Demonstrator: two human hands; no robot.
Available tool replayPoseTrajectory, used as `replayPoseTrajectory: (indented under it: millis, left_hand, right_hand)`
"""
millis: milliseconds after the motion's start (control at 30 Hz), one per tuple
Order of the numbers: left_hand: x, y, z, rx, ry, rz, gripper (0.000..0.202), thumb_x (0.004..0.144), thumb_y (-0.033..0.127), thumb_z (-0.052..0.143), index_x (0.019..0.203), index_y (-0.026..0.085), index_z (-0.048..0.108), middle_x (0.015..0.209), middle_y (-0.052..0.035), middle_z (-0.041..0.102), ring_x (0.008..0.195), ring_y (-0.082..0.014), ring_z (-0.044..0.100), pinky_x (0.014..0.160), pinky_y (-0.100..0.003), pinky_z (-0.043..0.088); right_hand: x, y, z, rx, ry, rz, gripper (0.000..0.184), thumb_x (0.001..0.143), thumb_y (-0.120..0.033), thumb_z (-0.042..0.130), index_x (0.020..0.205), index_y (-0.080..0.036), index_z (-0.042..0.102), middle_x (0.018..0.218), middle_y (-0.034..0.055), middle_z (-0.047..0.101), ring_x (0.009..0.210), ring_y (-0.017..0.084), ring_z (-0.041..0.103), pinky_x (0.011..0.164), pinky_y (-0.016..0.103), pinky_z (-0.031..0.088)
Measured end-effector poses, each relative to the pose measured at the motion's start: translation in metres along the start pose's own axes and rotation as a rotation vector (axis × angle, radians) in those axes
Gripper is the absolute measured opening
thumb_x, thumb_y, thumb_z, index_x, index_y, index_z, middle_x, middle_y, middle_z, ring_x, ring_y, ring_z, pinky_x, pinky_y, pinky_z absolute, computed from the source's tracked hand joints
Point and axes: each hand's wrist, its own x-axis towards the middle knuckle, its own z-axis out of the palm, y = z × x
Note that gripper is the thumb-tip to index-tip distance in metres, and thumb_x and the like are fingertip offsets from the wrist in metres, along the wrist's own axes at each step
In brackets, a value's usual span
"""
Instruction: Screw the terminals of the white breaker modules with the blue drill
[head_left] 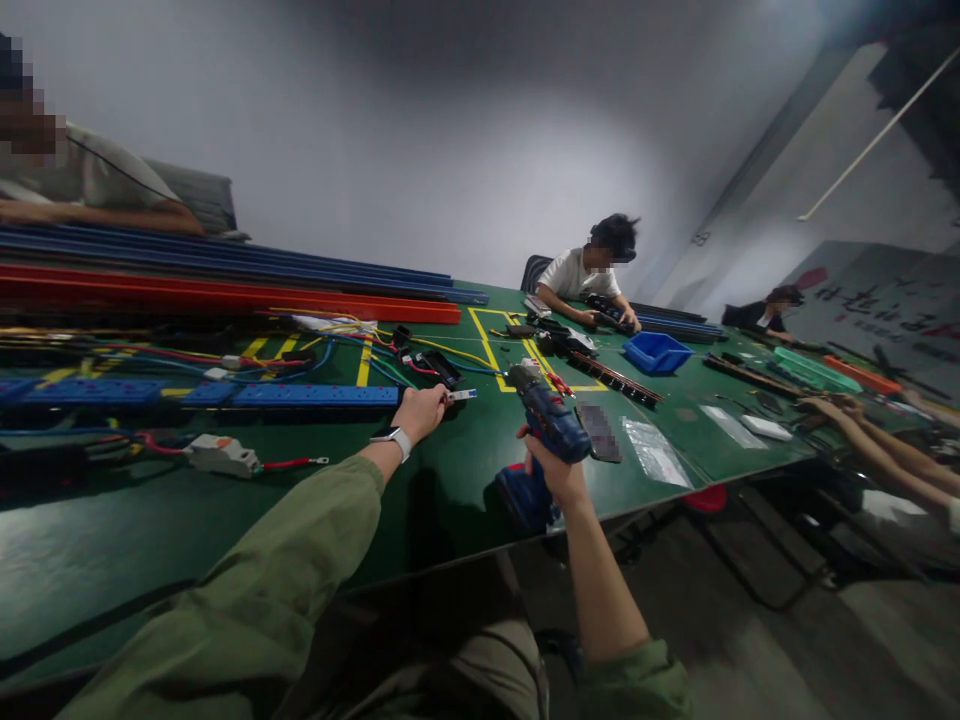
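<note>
My left hand (421,412), with a watch on its wrist, is closed at the right end of a long blue power strip (315,397) lying across the table. Just past its fingertips a small silver piece (461,395) sticks out; whether it belongs to the strip I cannot tell. My right hand (556,468) grips the handle of a dark blue cordless drill (551,412) above the table's front edge. The drill's nose points away from me and to the left, apart from the strip. Black connectors (439,368) and coloured wires lie just behind my left hand.
Red and blue channels (225,295) lie along the far left. A grey connector (223,455) with a red lead is nearer. Right of the drill are a phone (600,432), plastic bags (655,450) and a blue bin (657,353). Several other people work around the table (450,490).
</note>
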Motion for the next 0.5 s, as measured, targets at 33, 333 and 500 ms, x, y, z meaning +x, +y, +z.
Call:
replayPoseTrajectory:
  millis: [33, 333, 500]
  left_hand:
    - [0.000, 0.000, 0.000, 0.002, -0.005, -0.007, 0.026, 0.095, 0.032, 0.045, 0.110, 0.021, 0.062, 0.094, -0.0086, 0.073, 0.094, -0.0251, 0.067, 0.094, -0.038, 0.033]
    - [0.005, -0.003, 0.001, -0.004, -0.030, -0.018, 0.025, 0.092, 0.027, 0.047, 0.111, 0.023, 0.062, 0.099, -0.0078, 0.074, 0.096, -0.0257, 0.067, 0.095, -0.039, 0.033]
    - [0.002, -0.002, -0.002, 0.011, -0.016, -0.020, 0.026, 0.092, 0.028, 0.046, 0.111, 0.021, 0.063, 0.098, -0.0082, 0.074, 0.095, -0.0256, 0.067, 0.095, -0.039, 0.033]
  right_hand:
    - [0.005, 0.005, 0.001, -0.006, 0.031, -0.029, 0.027, 0.085, -0.042, 0.056, 0.100, -0.020, 0.060, 0.061, -0.0015, 0.056, 0.054, 0.015, 0.055, 0.062, 0.028, 0.048]
    - [0.035, 0.015, 0.009, -0.079, 0.103, -0.066, 0.029, 0.089, -0.044, 0.051, 0.106, -0.021, 0.057, 0.070, -0.0006, 0.058, 0.061, 0.016, 0.059, 0.071, 0.030, 0.052]
    - [0.022, 0.017, -0.006, -0.070, 0.007, 0.009, 0.044, 0.083, -0.048, 0.062, 0.119, -0.022, 0.057, 0.094, 0.0059, 0.068, 0.090, 0.022, 0.066, 0.083, 0.033, 0.053]
